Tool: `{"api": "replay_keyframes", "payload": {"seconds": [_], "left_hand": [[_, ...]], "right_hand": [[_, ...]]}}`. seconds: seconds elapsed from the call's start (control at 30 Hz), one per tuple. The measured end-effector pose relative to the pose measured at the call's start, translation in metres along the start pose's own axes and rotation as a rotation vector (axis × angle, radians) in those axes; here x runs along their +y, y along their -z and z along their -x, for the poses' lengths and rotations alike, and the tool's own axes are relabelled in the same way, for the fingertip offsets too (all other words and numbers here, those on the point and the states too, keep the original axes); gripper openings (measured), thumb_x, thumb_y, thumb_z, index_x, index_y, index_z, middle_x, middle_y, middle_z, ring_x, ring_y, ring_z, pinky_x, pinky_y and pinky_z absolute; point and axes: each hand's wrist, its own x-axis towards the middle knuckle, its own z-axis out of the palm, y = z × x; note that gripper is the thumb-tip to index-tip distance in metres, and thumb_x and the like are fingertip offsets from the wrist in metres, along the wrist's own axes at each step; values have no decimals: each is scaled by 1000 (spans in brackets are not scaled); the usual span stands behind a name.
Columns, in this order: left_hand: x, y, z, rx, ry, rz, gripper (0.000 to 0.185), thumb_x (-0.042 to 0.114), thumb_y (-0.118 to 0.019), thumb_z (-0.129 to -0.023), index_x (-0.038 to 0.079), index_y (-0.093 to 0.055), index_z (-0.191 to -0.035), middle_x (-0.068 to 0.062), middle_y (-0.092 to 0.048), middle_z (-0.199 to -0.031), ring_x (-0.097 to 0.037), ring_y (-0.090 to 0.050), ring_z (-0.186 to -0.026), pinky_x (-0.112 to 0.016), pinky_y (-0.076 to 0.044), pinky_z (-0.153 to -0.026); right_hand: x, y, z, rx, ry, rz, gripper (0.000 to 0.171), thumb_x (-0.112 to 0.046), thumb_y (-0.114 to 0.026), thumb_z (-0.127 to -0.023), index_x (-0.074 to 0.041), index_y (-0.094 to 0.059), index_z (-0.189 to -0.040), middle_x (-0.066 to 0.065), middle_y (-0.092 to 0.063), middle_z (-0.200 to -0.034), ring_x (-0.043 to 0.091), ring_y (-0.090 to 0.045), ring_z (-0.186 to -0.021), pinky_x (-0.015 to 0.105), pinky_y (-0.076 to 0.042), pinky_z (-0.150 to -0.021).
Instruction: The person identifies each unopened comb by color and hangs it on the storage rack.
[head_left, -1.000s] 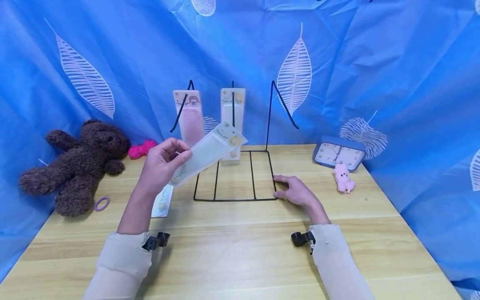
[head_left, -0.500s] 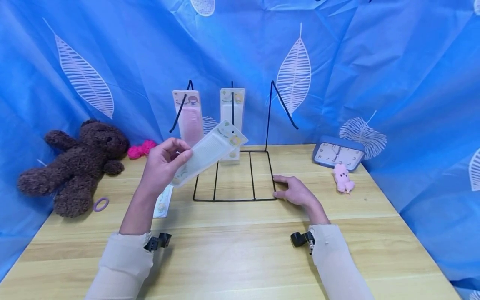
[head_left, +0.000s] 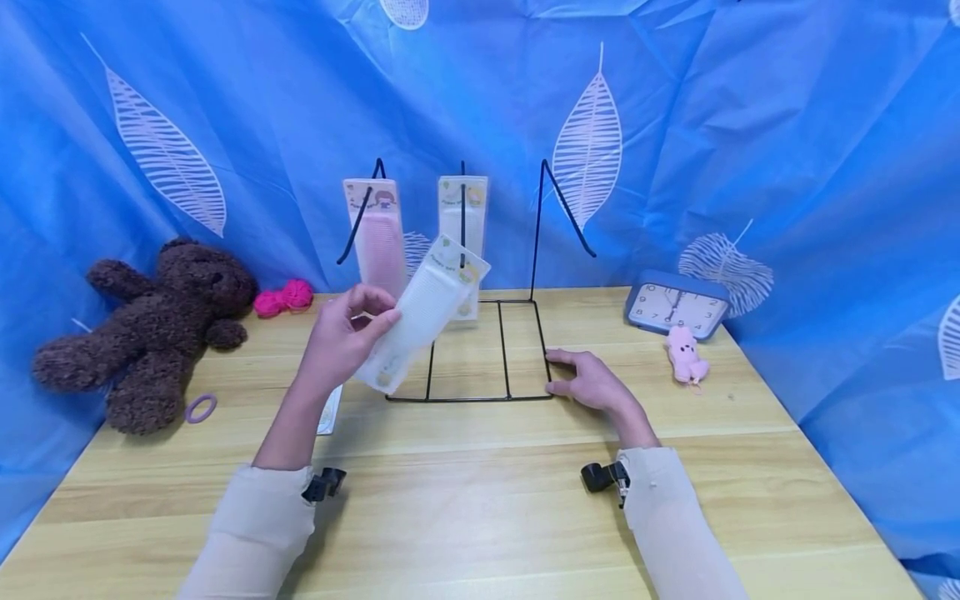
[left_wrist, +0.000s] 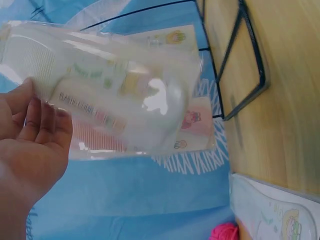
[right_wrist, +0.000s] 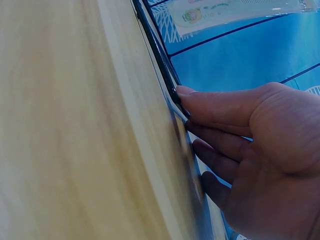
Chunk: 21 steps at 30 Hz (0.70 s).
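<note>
My left hand (head_left: 347, 337) pinches the edge of a pale comb in a clear packet (head_left: 427, 304), held tilted in front of a black wire display rack (head_left: 504, 350). The packet's printed top overlaps the tip of the middle hook in the head view. Another pale packaged comb (head_left: 452, 218) hangs on that hook, and a pink packaged comb (head_left: 381, 242) hangs on the left one. My right hand (head_left: 592, 385) rests on the table, with thumb and fingertips touching the right side of the rack's base; the right wrist view shows the thumb (right_wrist: 215, 106) at the wire.
Another packaged comb (left_wrist: 272, 212) lies on the table, left of the rack. A brown teddy bear (head_left: 161, 325), a pink bow-like item (head_left: 283, 298) and a purple ring (head_left: 200, 408) are at the left. A blue clock (head_left: 677, 307) and small pink toy (head_left: 684, 357) stand right.
My left hand has moved slightly right and turned the packet steeper, bringing its top end to the middle hook's tip. The right hand stays at the rack's base.
</note>
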Motion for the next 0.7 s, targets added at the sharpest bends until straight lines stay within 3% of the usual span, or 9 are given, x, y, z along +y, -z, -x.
{"api": "replay_keyframes", "payload": {"seconds": [0.1,0.17,0.3,0.7], "left_hand": [[-3,-10,-2,-29,0,-84,10,7,-69,-97,-2,-67,-101,-12,-69,-92,-18,-62,-83,-23,-53,-71],[-4,-17,-3,-48,20,-88,10,9,-69,-98,-1,-67,-101,-12,-68,-92,-20,-62,-83,-24,-53,-72],[-8,-29,-7,-56,69,-27,10,9,-67,-99,0,-65,-102,-12,-66,-93,-24,-61,-82,-26,-53,-71],[-16,-71,-24,20,151,116,5,2,-65,-98,-2,-63,-98,-11,-62,-87,-22,-60,-77,-27,-54,-68]], "right_hand": [[0,0,0,1,-2,0,63,-14,-74,-91,-4,-49,-148,18,-40,-156,40,-28,-147,54,-18,-119],[0,0,1,4,-3,5,62,-15,-74,-92,-4,-49,-148,18,-40,-156,40,-28,-147,55,-18,-119],[0,0,1,5,-3,11,62,-14,-74,-92,-4,-50,-148,19,-40,-156,41,-29,-147,56,-18,-119],[0,1,1,0,-1,2,62,-15,-74,-91,-3,-50,-148,19,-40,-156,41,-29,-147,56,-18,-119]]}}
